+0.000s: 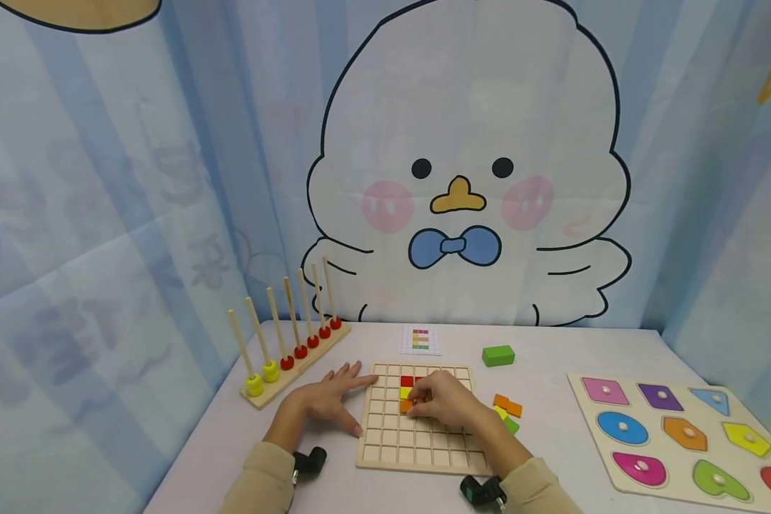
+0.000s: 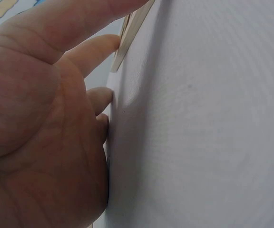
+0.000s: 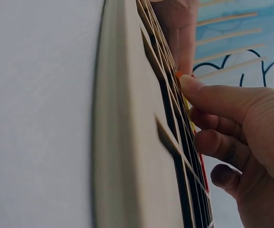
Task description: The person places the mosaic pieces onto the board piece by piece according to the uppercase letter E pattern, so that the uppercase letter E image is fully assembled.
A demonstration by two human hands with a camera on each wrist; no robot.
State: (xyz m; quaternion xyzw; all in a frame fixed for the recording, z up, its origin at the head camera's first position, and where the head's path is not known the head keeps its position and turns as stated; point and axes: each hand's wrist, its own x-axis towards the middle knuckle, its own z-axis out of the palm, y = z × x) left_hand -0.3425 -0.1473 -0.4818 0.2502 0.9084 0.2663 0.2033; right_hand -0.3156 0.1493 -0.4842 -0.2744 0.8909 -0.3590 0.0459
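A wooden grid board lies flat on the white table. Red, yellow and orange tiles sit in its upper cells, partly covered by my right hand. That hand's fingers are curled, with the thumb at an orange tile in the right wrist view; it seems to pinch it, though the hold is largely hidden. With fingers spread, my left hand rests on the table, index finger and thumb at the board's left edge. The left wrist view shows its palm beside the board's wooden edge.
Loose orange, yellow and green pieces lie right of the board. Behind are a green block and a pattern card. A beaded peg stand stands left; a shape puzzle lies right.
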